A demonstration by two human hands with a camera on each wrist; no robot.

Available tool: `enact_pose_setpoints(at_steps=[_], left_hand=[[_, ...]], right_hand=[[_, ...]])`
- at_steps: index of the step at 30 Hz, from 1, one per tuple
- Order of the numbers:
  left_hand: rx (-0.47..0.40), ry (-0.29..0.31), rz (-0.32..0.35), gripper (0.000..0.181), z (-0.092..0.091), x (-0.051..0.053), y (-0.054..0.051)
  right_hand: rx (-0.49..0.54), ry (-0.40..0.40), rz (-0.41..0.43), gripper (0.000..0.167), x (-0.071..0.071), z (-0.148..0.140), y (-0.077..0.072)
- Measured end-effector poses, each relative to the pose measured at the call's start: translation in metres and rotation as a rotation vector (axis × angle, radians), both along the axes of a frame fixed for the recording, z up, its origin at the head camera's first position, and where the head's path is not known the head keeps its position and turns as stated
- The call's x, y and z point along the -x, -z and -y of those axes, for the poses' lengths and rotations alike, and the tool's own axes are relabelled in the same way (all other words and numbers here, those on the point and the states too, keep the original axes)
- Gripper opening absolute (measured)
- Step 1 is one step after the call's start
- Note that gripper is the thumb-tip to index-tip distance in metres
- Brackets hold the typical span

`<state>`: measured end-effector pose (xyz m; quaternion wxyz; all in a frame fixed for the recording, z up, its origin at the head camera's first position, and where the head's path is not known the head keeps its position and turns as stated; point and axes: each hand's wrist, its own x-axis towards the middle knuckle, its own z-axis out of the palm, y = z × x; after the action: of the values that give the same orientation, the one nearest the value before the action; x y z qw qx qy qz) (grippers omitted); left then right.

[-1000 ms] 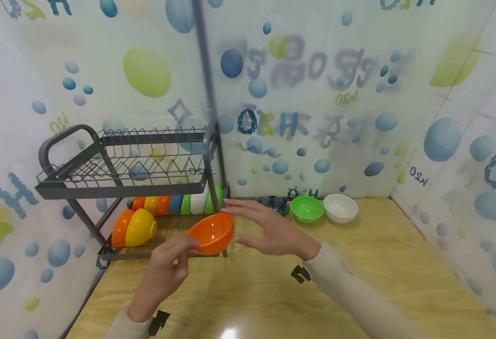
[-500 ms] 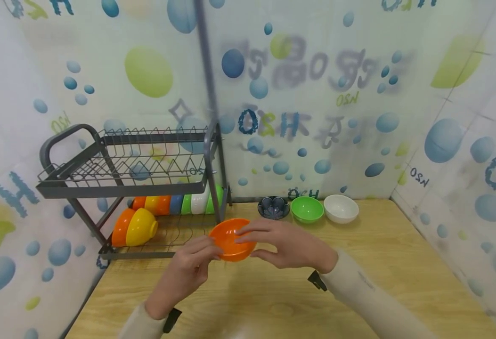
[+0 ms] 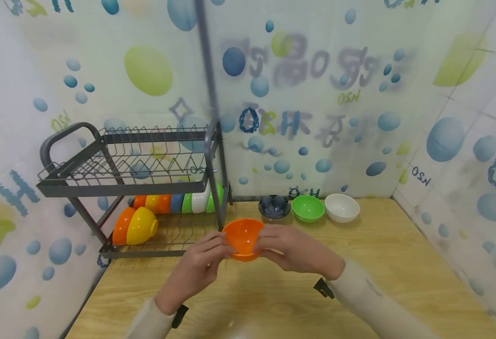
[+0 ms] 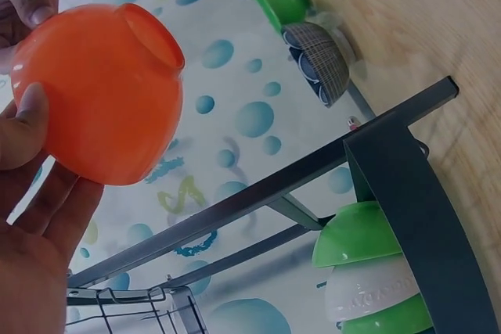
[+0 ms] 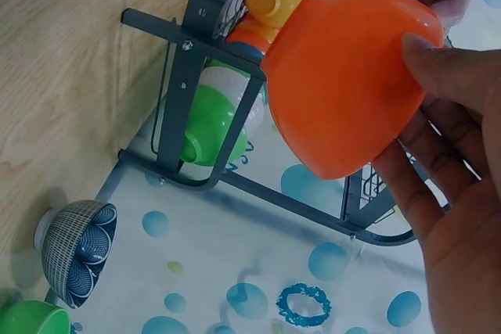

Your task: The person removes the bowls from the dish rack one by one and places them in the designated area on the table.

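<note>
An orange bowl (image 3: 244, 238) is held between both hands above the table, its inside facing the head camera. The left hand (image 3: 194, 268) pinches the bowl's left rim, thumb outside and fingers over the edge. On the opposite rim, the right hand (image 3: 296, 249) grips it the same way. In the left wrist view, the orange bowl (image 4: 102, 91) shows its outer wall and foot ring, with the left thumb (image 4: 27, 127) pressed to the wall. The right wrist view has the right thumb (image 5: 427, 64) against the bowl's smooth outside.
A two-tier dark dish rack (image 3: 120, 188) stands left, its lower tier holding several coloured bowls, among them a yellow bowl (image 3: 141, 227) in front. Along the back edge of the wooden table (image 3: 358, 292) sit a dark patterned bowl (image 3: 274, 207), a green bowl (image 3: 308, 208) and a white bowl (image 3: 342, 208).
Both hands and the orange bowl have shifted right, away from the rack. The right hand, earlier apart from the bowl with fingers spread, has taken hold of its right rim.
</note>
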<state>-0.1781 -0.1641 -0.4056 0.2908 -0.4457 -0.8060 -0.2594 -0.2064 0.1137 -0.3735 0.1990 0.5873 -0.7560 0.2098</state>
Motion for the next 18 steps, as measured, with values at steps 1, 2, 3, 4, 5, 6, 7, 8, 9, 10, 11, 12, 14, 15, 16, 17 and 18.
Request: enact_pose_setpoints(at_steps=[1, 2, 3, 4, 5, 6, 7, 8, 9, 10, 11, 12, 14, 15, 16, 17, 18], left_hand=[[0.000, 0.002, -0.001, 0.038, -0.001, 0.001, -0.001], [-0.002, 0.007, 0.002, 0.039, -0.002, 0.001, -0.001], [-0.011, 0.013, 0.009, 0.039, -0.002, 0.002, -0.002], [-0.023, 0.014, 0.014, 0.039, -0.003, 0.003, -0.003], [-0.039, 0.019, 0.016, 0.041, -0.003, 0.003, -0.003], [-0.054, 0.021, 0.022, 0.042, -0.003, 0.004, -0.004], [-0.069, 0.023, 0.017, 0.043, -0.002, 0.005, -0.004], [-0.086, 0.027, 0.015, 0.044, -0.002, 0.007, -0.005], [-0.107, 0.029, 0.006, 0.043, -0.001, 0.009, -0.005], [-0.127, 0.026, -0.003, 0.042, -0.001, 0.011, -0.005], [-0.149, 0.024, -0.009, 0.040, 0.001, 0.013, -0.005], [-0.172, 0.018, -0.019, 0.039, 0.002, 0.016, -0.005], [-0.221, 0.000, -0.034, 0.037, 0.003, 0.021, -0.005], [-0.244, -0.016, -0.033, 0.038, 0.005, 0.023, -0.005], [-0.265, -0.034, -0.023, 0.040, 0.006, 0.026, -0.005], [-0.285, -0.052, -0.017, 0.042, 0.007, 0.028, -0.005], [-0.307, -0.069, -0.006, 0.045, 0.008, 0.031, -0.005]], right_hand=[[0.003, 0.000, -0.002, 0.019, 0.001, -0.001, 0.000], [0.005, 0.000, -0.006, 0.019, 0.001, -0.002, -0.001], [0.010, 0.001, -0.007, 0.019, 0.002, -0.002, -0.001], [0.015, 0.002, -0.009, 0.019, 0.002, -0.002, -0.001], [0.020, 0.005, -0.014, 0.019, 0.003, -0.003, -0.002], [0.025, 0.010, -0.019, 0.020, 0.003, -0.003, -0.002], [0.029, 0.019, -0.025, 0.020, 0.004, -0.004, -0.002], [0.037, 0.028, -0.032, 0.021, 0.005, -0.004, -0.002], [0.045, 0.040, -0.038, 0.021, 0.006, -0.006, -0.002], [0.053, 0.051, -0.043, 0.021, 0.007, -0.007, -0.002], [0.059, 0.063, -0.044, 0.020, 0.008, -0.009, -0.001], [0.066, 0.074, -0.041, 0.020, 0.010, -0.011, 0.001], [0.080, 0.091, -0.033, 0.020, 0.014, -0.014, 0.004], [0.085, 0.099, -0.026, 0.019, 0.017, -0.016, 0.006], [0.091, 0.106, -0.021, 0.018, 0.019, -0.017, 0.008], [0.095, 0.115, -0.015, 0.018, 0.021, -0.018, 0.010], [0.100, 0.122, -0.014, 0.018, 0.024, -0.019, 0.013]])
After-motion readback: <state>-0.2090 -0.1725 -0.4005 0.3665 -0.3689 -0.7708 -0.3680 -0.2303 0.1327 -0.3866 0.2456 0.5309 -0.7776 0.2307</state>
